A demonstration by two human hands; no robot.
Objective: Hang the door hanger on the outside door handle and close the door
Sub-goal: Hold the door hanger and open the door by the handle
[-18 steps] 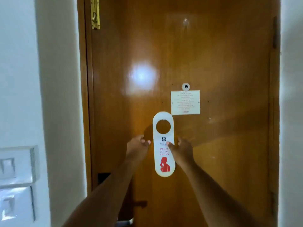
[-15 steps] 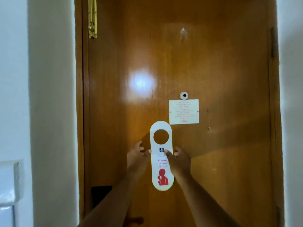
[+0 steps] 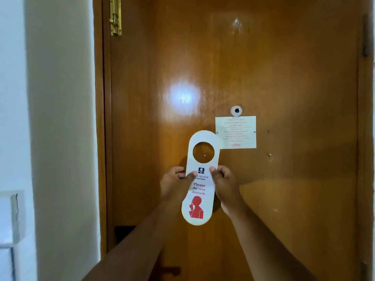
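A white door hanger [image 3: 199, 207] with a round hole, red "Please do not disturb" lettering and a red figure is held upright in front of a shut brown wooden door [image 3: 284, 189]. My left hand [image 3: 176, 184] pinches its left edge at mid-height. My right hand [image 3: 225, 183] pinches the right edge at the same height. Only a dark part that may belong to the inside handle [image 3: 169, 270] peeks between my forearms at the bottom; a dark lock plate [image 3: 123, 233] sits at the door's left edge.
A peephole [image 3: 236, 110] and a small printed notice [image 3: 236, 132] are fixed on the door right of the hanger's top. A brass bolt [image 3: 115, 16] sits at the upper left of the door. A white wall [image 3: 60, 138] with switch plates [image 3: 9, 220] stands on the left.
The hanger and both hands have come closer to the camera and sit a little lower against the door. The hanger's top now overlaps the notice's corner. Both grips are unchanged.
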